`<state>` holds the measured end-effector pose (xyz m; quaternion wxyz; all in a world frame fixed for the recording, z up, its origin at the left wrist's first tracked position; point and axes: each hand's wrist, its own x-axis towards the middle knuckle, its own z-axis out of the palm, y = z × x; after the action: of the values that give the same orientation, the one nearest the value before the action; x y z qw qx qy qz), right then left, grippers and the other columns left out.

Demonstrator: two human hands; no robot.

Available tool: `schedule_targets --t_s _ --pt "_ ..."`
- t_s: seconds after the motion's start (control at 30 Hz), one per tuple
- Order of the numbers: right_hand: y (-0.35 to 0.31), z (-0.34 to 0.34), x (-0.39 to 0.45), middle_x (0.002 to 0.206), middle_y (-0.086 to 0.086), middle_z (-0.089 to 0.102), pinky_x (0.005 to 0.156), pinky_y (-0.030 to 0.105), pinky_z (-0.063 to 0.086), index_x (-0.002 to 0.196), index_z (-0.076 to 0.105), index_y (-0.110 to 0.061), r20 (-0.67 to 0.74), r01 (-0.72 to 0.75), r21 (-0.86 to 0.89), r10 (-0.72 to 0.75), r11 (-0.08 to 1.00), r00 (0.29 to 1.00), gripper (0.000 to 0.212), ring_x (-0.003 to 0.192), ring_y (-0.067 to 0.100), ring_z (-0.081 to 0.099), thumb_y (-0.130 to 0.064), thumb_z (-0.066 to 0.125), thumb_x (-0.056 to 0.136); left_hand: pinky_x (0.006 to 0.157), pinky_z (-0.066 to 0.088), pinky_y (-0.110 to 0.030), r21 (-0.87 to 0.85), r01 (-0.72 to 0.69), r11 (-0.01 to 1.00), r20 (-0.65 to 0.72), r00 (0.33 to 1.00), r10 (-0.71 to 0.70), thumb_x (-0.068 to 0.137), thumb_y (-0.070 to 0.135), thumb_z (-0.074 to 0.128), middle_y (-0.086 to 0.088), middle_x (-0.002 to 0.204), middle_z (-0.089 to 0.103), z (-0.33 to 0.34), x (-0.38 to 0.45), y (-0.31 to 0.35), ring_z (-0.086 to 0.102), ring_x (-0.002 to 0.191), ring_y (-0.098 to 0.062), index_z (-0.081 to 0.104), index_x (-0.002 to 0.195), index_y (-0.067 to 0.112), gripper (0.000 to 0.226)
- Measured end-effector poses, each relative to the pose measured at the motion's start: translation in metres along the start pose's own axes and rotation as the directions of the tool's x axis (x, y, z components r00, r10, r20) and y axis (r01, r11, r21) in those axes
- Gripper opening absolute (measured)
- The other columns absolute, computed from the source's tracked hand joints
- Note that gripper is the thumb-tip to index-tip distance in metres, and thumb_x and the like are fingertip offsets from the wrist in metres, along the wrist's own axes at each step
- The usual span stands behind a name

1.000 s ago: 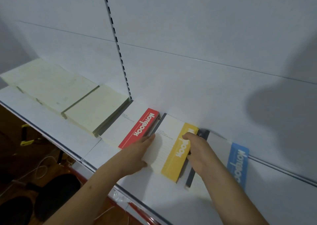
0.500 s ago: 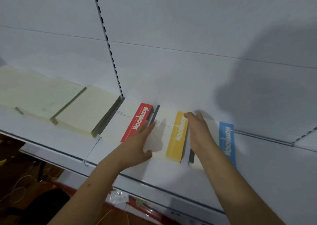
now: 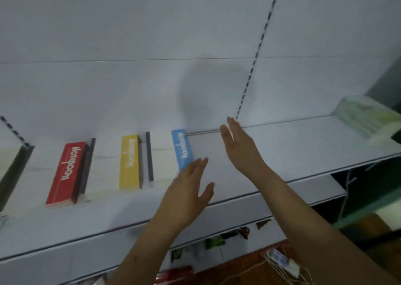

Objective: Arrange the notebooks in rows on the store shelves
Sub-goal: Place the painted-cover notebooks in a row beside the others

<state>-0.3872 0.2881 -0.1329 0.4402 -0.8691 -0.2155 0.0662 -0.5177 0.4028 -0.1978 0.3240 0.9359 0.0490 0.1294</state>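
Three white notebooks lie in a row on the white shelf [image 3: 293, 145]: one with a red band [image 3: 65, 174], one with a yellow band [image 3: 129, 162], and one with a blue band [image 3: 181, 149]. My left hand [image 3: 186, 194] hovers with straight fingers just right of the blue-banded notebook, holding nothing. Further right, above bare shelf, my right hand [image 3: 240, 146] is also flat and empty.
A cream stack [image 3: 8, 165] sits at the far left edge. A pale green stack [image 3: 368, 115] lies at the shelf's far right. Slotted uprights [image 3: 251, 67] run down the back panel. Below the shelf are small packets [image 3: 213, 241] and cords.
Both hands have let go of the yellow-banded notebook and moved right, past the blue-banded one. The view has swung right, so the notebooks now sit at the left.
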Motion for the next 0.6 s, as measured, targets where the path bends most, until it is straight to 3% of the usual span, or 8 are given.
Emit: schedule_targets --t_s 0.3,0.6 --pt "0.135 -0.217 -0.013 0.164 0.0 0.006 0.121 0.034 -0.003 0.157 0.015 -0.018 -0.189 -0.056 -0.446 -0.033 0.893 0.981 0.065 0.151 0.013 -0.001 -0.053 0.022 0.102 0.119 0.028 -0.03 0.045 -0.176 0.983 0.17 0.971 0.167 0.101 0.05 0.041 0.007 0.159 0.028 0.139 0.061 0.151 0.028 0.144 -0.011 0.02 0.156 0.03 0.062" --pt "0.272 -0.395 -0.012 0.164 0.007 0.009 0.121 0.042 0.004 0.156 0.017 -0.013 -0.245 -0.13 -0.609 -0.029 0.782 0.969 0.066 0.151 0.022 0.003 -0.052 0.02 0.103 0.119 0.027 -0.034 0.08 -0.233 0.969 0.243 0.948 0.208 0.101 0.046 0.041 0.002 0.158 0.031 0.283 0.134 0.293 0.028 0.144 -0.015 0.026 0.154 0.025 0.059"
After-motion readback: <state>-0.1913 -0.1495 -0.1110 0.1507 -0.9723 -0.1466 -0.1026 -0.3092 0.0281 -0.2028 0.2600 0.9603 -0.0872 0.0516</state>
